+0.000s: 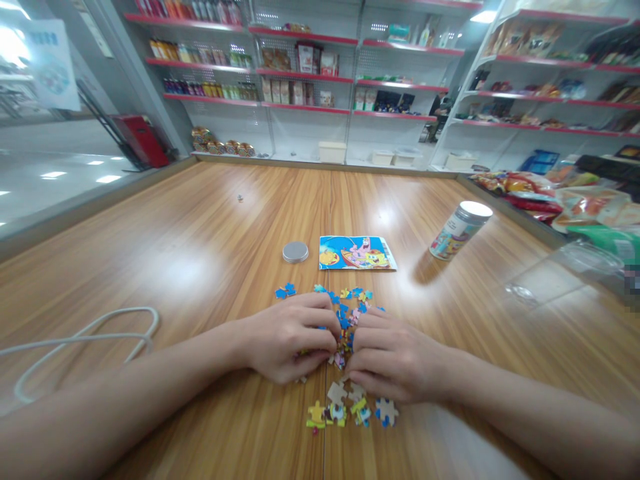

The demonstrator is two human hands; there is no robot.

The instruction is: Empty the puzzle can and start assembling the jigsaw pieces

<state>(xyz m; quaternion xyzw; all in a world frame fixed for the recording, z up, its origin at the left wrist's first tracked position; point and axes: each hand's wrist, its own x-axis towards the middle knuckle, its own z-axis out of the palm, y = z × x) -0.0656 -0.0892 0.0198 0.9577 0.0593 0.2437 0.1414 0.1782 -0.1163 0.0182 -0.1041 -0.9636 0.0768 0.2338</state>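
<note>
Both of my hands are at a pile of small jigsaw puzzle pieces (pixel 343 313) in the middle of the table. My left hand (pixel 295 333) covers the pile's left side, fingers curled and thumb drawn in toward them. From the right, my right hand (pixel 395 350) reaches in with bent fingers close together. The fingertips are partly hidden, so what they pinch does not show. Nearer to me lie several loose pieces, among them a yellow piece (pixel 316 415), a piece with an eye (pixel 336 415) and a face-down piece with blue edges (pixel 387 411).
Beyond the pile are a round metal lid (pixel 295 251), a cartoon picture card (pixel 357 253) and an upright printed canister (pixel 457 232). A clear plastic container (pixel 565 270) lies at right. A white cable (pixel 95 337) loops at left. Stocked shelves (pixel 305 73) stand behind the table.
</note>
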